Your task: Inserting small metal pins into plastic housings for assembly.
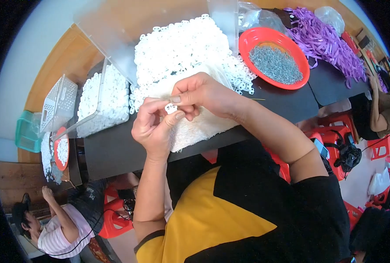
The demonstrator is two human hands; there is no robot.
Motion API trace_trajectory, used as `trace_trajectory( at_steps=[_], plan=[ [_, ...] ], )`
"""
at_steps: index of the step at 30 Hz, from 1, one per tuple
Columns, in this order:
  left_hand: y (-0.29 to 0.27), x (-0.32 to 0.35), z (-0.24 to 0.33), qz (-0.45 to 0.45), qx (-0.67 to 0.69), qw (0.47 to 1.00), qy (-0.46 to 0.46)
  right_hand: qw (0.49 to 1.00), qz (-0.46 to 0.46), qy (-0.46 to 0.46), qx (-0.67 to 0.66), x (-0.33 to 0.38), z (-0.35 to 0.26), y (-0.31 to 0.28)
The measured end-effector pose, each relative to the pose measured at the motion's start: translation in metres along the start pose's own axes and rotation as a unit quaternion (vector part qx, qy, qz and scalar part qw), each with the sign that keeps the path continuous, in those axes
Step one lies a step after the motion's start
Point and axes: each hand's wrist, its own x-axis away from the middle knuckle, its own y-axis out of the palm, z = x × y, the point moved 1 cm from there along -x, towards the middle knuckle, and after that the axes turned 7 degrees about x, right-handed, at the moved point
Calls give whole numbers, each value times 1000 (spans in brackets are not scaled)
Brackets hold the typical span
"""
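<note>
In front of my chest both hands meet over a cream towel (203, 131) spread on the dark table. My left hand (153, 129) pinches a small white plastic piece with holes (171, 108) between thumb and fingers. The thumb and forefinger of my right hand (201, 94) are closed together at the upper edge of that piece; whatever they grip is too small to make out. Just beyond the hands lies a big heap of similar white plastic pieces (177, 52), spilling from a clear bin (111, 35) tipped on its side.
Right of the heap stands a red bowl (306, 65) of small metal pins, with purple ribbons (326, 44) beyond it. A clear box (100, 94) of white pieces and a white basket (61, 101) stand left. A co-worker (65, 219) sits at lower left; another person (377, 109) is far right.
</note>
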Motion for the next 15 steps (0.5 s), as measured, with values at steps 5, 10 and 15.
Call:
trace_trajectory(
  at_steps=[5,10,15],
  plan=[
    [1,1,1,-8,-20,1000,5,998,-5,1,64,1,-3,-4],
    [2,2,1,-12,-25,1000,1,998,-7,-6,60,1,-1,-7],
    [4,3,1,1,-27,1000,2,998,-2,2,58,3,-4,-6]
  ],
)
